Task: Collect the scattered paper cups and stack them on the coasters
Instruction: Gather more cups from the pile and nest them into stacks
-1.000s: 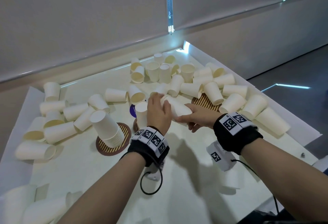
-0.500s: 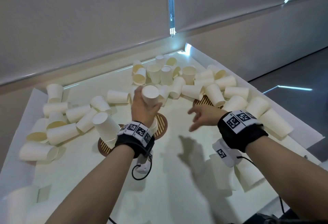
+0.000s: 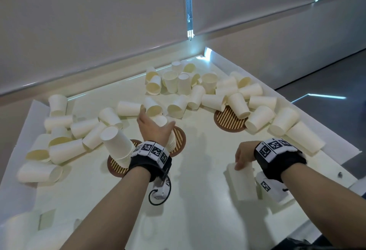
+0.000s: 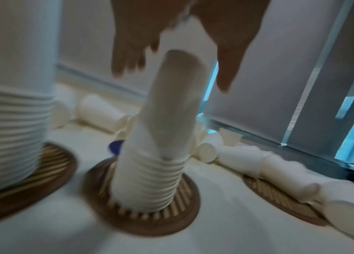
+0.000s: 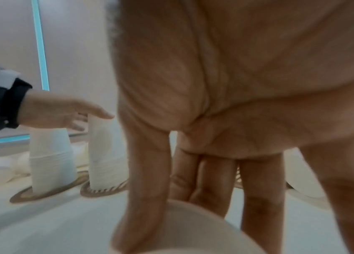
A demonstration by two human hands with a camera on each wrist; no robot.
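Two stacks of upturned white paper cups stand on round slatted coasters. The middle stack (image 3: 162, 121) (image 4: 156, 163) sits on the middle coaster (image 3: 179, 139) (image 4: 150, 221). The left stack (image 3: 116, 144) (image 4: 8, 120) leans on the left coaster (image 3: 114, 167). My left hand (image 3: 155, 129) (image 4: 175, 77) hovers over the middle stack with fingers spread and holds nothing. My right hand (image 3: 242, 156) (image 5: 215, 189) reaches down at the front right. Its straight fingers touch the end of a cup (image 3: 241, 184) (image 5: 182, 228) lying there.
A right coaster (image 3: 227, 121) lies partly under toppled cups. Loose cups crowd the left side (image 3: 59, 146), the back (image 3: 178, 83) and the right side (image 3: 277, 119). More lie at the front left (image 3: 19, 230). The table's right edge (image 3: 336, 150) is close.
My left hand has set its cup on the middle stack and let go. My right hand has drawn back to the front right, down onto a lying cup.
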